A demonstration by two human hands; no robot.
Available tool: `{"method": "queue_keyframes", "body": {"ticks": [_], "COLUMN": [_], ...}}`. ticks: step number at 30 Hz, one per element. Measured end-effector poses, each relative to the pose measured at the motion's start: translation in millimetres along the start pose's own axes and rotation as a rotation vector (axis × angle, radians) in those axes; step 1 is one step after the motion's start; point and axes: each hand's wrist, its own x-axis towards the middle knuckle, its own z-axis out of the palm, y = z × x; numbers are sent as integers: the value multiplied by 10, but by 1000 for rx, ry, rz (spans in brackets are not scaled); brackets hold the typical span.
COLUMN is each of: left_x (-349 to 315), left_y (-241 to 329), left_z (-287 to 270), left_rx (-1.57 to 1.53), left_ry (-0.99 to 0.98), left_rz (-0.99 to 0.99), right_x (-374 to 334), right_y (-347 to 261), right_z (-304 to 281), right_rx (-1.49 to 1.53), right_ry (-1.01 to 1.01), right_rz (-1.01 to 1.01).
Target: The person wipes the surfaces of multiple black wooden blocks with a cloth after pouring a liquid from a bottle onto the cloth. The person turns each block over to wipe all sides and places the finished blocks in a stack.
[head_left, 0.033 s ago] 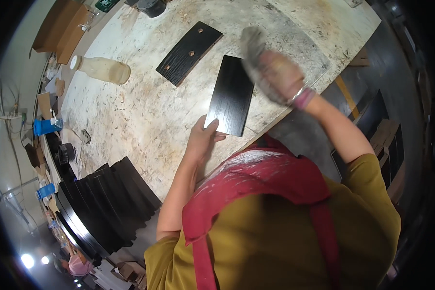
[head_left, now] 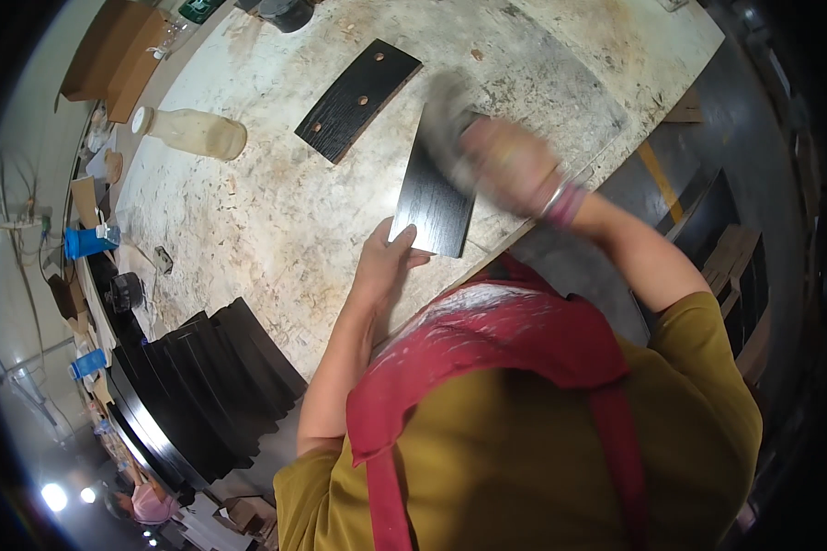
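Note:
My left hand (head_left: 384, 266) grips the near end of a glossy black wooden board (head_left: 436, 216), thumb on top and fingers beneath. My right hand (head_left: 513, 167), smeared by motion, is wrapped around a grey rag (head_left: 448, 119). That rag lies over the far part of the board and hides it; whether it presses on the surface is hard to tell. Farther off to the left lies a second black board (head_left: 358, 99), with three round holes along it.
A cloudy plastic bottle (head_left: 193, 133) lies on its side on the stained worktable (head_left: 248, 220). Many black boards (head_left: 211, 395) stand in a row at the lower left. A cardboard box (head_left: 119, 55) and a dark container (head_left: 289, 13) sit at the far left. A person (head_left: 152, 503) shows in the distance.
My right hand has swept left with the rag, from beside the board's right edge to over its far part. My left hand keeps its hold.

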Motion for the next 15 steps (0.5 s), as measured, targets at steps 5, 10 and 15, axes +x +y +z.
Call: {"method": "queue_keyframes", "body": {"ticks": [5,10,15], "left_x": [19,36,-66], "left_y": [95,452,468], "left_z": [-64,-207,216], "left_rx": [54,604,1242], "left_ry": [0,99,399], "left_rz": [106,210,709], "right_x": [23,-54,-87], "right_y": [-119,1526,1092], "right_z": [200,-151,-205], "right_rx": [-139,89,590], "right_ry": [-30,192,252], "right_rz": [-22,440,392]}}
